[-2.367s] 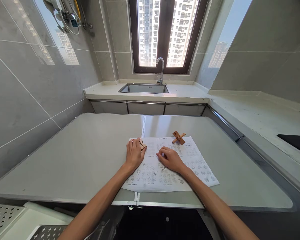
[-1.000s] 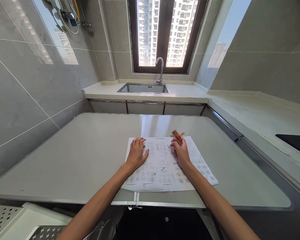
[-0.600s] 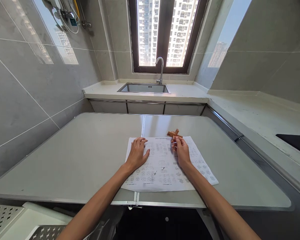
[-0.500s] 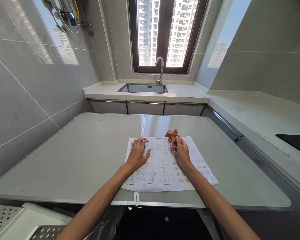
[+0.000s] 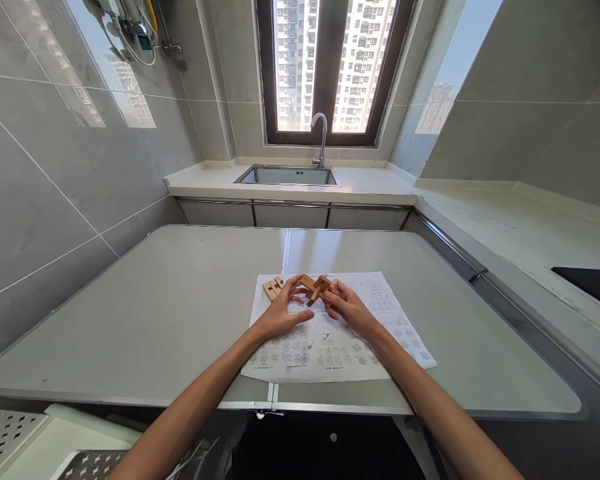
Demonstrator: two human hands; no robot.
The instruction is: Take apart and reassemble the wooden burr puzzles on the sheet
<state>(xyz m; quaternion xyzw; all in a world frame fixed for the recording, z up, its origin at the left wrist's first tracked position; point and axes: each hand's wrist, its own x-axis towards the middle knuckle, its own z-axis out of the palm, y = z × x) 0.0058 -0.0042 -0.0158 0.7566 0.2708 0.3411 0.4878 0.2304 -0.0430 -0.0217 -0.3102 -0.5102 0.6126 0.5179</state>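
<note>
A brown wooden interlocking puzzle (image 5: pixel 321 285) made of crossed notched bars is held just above the printed sheet. My right hand (image 5: pixel 347 307) pinches its right side between thumb and fingers. From the left, my left hand (image 5: pixel 283 312) reaches to the puzzle with thumb and fingers apart; its fingertips are at the puzzle's left end, and whether they touch it is unclear. Behind that hand, paler notched wooden pieces (image 5: pixel 271 289) lie on the sheet, partly hidden. The white instruction sheet (image 5: pixel 340 360) carries small diagrams and lies under both hands.
A pale folding table (image 5: pixel 130 320) with a metal centre seam bears the sheet. Beyond it are a counter with a sink (image 5: pixel 287 176) and a faucet (image 5: pixel 321 140) below a window. Another counter (image 5: pixel 510 227) runs along the right. A white perforated rack (image 5: pixel 70 433) stands at lower left.
My right hand has brought the wooden puzzle left and down toward my left hand. My left hand has lifted and shifted right, uncovering the paler wooden pieces.
</note>
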